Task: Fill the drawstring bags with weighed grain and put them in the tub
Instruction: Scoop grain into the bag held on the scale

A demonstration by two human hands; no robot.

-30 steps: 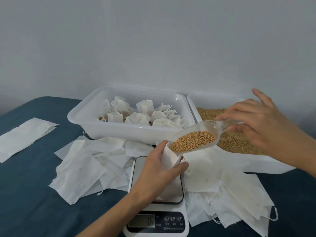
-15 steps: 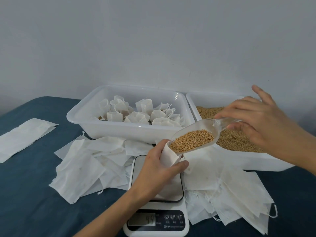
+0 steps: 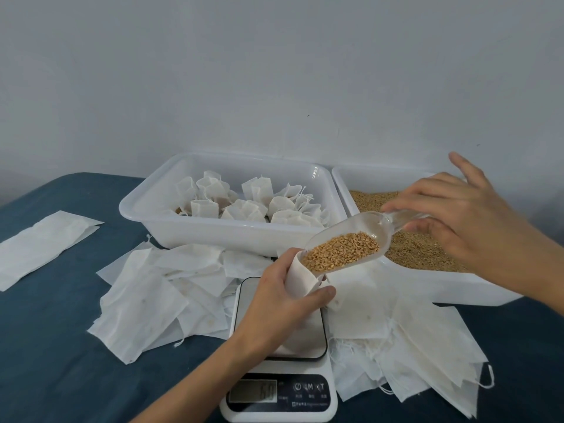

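In the head view, the filling-and-weighing step is judged to be in hand. An open drawstring bag [image 3: 300, 277] is held upright on the platform of the scale [image 3: 279, 355] by the left hand [image 3: 283, 303], whose fingers and thumb are curled round the cloth just below its mouth. A clear scoop [image 3: 351, 241], partly loaded with grain [image 3: 340, 254], is pinched by its handle in the right hand [image 3: 464, 221], with the little finger raised free; the scoop is tilted down so that its lip lies in the bag's mouth. The display shows a figure that is too blurred to be trusted. Filled bags [image 3: 244, 203] are seen in the tub [image 3: 232, 233] behind the scale, and the grain supply lies in a second tub [image 3: 427, 279] beside it; flat empty bags [image 3: 158, 297] are spread on both sides. Next, a slow, controlled pour is probably called for, stopped once the target weight is read, after which the string would be drawn and the bag placed in the tub.
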